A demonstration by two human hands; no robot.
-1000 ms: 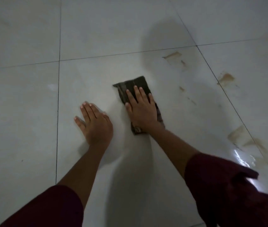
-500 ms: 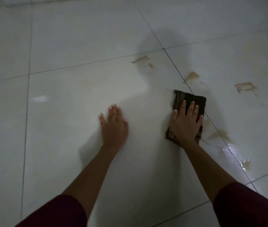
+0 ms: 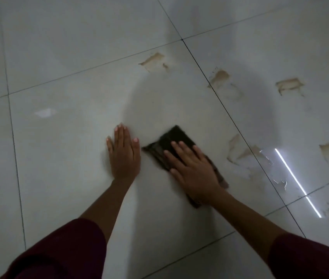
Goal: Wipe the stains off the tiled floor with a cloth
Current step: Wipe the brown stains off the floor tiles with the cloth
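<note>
On the tiled floor (image 3: 63, 162), head view: right hand (image 3: 194, 170) is pressing a dark folded cloth (image 3: 177, 137) flat, fingers straight, not curling round it. Left hand (image 3: 123, 154) is resting flat just beside the cloth, holding nothing. Tile under both hands is looking clean. Brown stains (image 3: 220, 77) are remaining beyond and to the right; most wiping is still outstanding.

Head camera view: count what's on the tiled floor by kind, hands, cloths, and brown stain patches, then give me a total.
Bare hands flat on the floor: 2, left hand on bare tile, right hand pressing on the cloth.
Dark folded cloth: 1.
Brown stain patches on the pale tiles: 7, the nearest to the cloth straddling the grout line; the patch at the right edge is cut off.
Total: 10.
</note>
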